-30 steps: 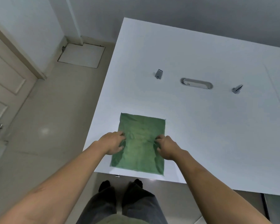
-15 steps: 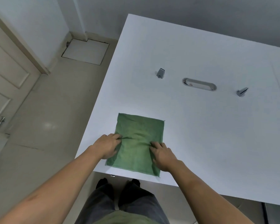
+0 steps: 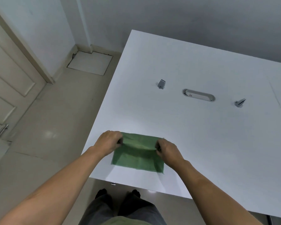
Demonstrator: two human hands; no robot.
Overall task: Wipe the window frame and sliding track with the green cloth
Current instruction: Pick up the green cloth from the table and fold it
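Observation:
A green cloth (image 3: 137, 157) lies near the front edge of a white table (image 3: 193, 132). Its far part is lifted and folded toward me, so it looks shorter. My left hand (image 3: 109, 141) pinches the cloth's left edge with curled fingers. My right hand (image 3: 166, 149) pinches the right edge the same way. No window frame or sliding track is in view.
On the table farther back sit an oval cable slot (image 3: 198, 95) and two small metal clips (image 3: 161, 84) (image 3: 240, 103). A door (image 3: 5, 88) is at the left over a tiled floor (image 3: 52, 127). My legs stand below the table's front edge.
Both hands went from resting on the cloth's sides to pinching its edges. The cloth's far part has risen and folded toward me, so its flat outline is shorter.

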